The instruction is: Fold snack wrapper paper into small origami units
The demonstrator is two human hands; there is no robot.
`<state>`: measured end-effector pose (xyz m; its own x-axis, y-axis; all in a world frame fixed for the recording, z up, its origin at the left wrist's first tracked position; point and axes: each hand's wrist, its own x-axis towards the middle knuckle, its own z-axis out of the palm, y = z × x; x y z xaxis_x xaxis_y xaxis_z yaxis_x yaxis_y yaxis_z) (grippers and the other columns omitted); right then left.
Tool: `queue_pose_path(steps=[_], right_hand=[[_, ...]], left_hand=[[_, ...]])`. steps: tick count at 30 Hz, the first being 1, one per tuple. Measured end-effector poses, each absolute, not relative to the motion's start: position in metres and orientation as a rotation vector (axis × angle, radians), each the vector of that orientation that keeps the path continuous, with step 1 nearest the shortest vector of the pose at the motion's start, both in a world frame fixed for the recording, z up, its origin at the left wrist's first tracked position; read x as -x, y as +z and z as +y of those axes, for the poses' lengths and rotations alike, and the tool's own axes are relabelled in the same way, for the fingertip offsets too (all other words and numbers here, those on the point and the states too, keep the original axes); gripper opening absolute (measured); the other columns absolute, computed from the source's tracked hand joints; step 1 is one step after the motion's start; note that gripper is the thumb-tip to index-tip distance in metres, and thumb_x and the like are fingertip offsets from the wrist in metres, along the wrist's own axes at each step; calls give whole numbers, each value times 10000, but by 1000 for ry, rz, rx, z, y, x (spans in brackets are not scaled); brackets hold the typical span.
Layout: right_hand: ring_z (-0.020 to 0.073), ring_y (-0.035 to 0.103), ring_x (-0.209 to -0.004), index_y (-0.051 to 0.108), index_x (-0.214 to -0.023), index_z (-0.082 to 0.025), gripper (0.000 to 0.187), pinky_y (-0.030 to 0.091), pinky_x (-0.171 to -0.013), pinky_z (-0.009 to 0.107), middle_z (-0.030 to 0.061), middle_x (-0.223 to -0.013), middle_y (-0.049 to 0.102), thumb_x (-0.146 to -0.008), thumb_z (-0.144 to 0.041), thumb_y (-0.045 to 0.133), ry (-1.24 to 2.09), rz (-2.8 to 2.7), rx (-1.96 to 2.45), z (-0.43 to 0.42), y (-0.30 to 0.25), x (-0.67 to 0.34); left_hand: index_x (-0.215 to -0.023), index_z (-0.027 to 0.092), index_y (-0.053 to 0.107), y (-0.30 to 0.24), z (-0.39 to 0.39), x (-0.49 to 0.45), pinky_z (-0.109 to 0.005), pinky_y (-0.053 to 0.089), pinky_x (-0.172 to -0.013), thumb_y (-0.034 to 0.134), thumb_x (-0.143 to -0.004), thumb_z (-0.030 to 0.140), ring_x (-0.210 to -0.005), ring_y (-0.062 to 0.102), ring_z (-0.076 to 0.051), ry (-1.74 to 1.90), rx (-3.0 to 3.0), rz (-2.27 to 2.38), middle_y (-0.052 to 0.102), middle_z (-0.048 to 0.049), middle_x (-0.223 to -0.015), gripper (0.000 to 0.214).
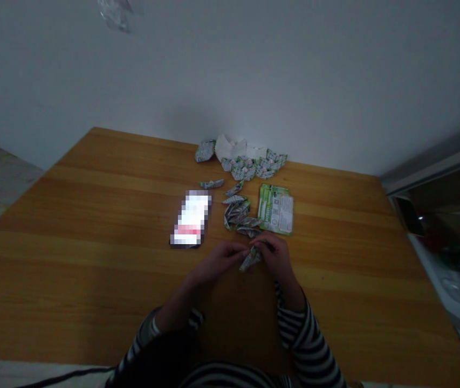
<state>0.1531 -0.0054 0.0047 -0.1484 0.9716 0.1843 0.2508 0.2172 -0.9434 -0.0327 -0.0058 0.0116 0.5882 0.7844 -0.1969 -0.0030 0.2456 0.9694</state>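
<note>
Between my two hands, just above the wooden table (132, 291), is a small folded piece of printed paper (249, 260). My left hand (227, 257) pinches its upper left side. My right hand (273, 253) has its fingers closed on the upper right side. Just beyond my fingers lie several more folded paper pieces (238, 214), green and grey with print, in a loose heap. A flat stack of printed green and white sheets (276, 210) lies to the right of that heap.
A phone (191, 218) with a lit, blurred screen lies left of the folded pieces. Against the wall (230, 64) are joined paper pieces (249, 167), a white crumpled paper (230, 146) and a rounded paper bundle (205, 151). A shelf (440, 269) borders the table's right side.
</note>
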Motion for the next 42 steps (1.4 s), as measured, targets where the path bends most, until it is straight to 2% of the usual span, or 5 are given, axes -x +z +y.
queue_pose_path(steps=[6,12,20,36,42], right_hand=[[193,605,-850,712,-974,-238,165,493,-763,308,40,-890,625,-846,-205,612,925,-1706,1165,-9,2,-140],[246,522,-1161,468,-1385,-254,607,450,-985,394,107,-1246,511,-812,-268,666,785,-1754,1192,-19,-1,-120],[192,661,-916,711,-1068,-265,270,528,-839,340,50,-979,711,-891,-166,533,746,-1532,1245,-16,-6,-124],[185,669,-764,745,-774,-247,190,532,-691,307,29,-803,720,-780,-135,591,908,-1337,1153,-20,-5,-110],[170,639,-744,712,-755,-229,197,506,-679,286,24,-813,685,-800,-143,541,961,-1247,1212,-16,-12,-115]], left_hand=[[-1084,150,649,-1,-9,24,-301,495,-812,665,-788,226,-877,641,-195,751,-1140,770,701,-73,-956,307],[-1122,189,648,-16,-7,24,-322,518,-812,598,-724,57,-855,662,-204,1036,-1329,1143,713,-67,-989,422],[-1077,217,728,-3,-1,28,-421,413,-1060,464,-756,36,-1191,584,-224,1195,-1316,1103,654,-65,-1253,453],[-980,185,765,6,-7,21,-401,517,-893,612,-718,140,-970,687,-267,1152,-950,1195,754,-83,-1013,307],[-1129,202,706,-2,-7,20,-409,454,-989,625,-789,227,-1107,627,-265,1050,-962,1086,695,-90,-1178,351]])
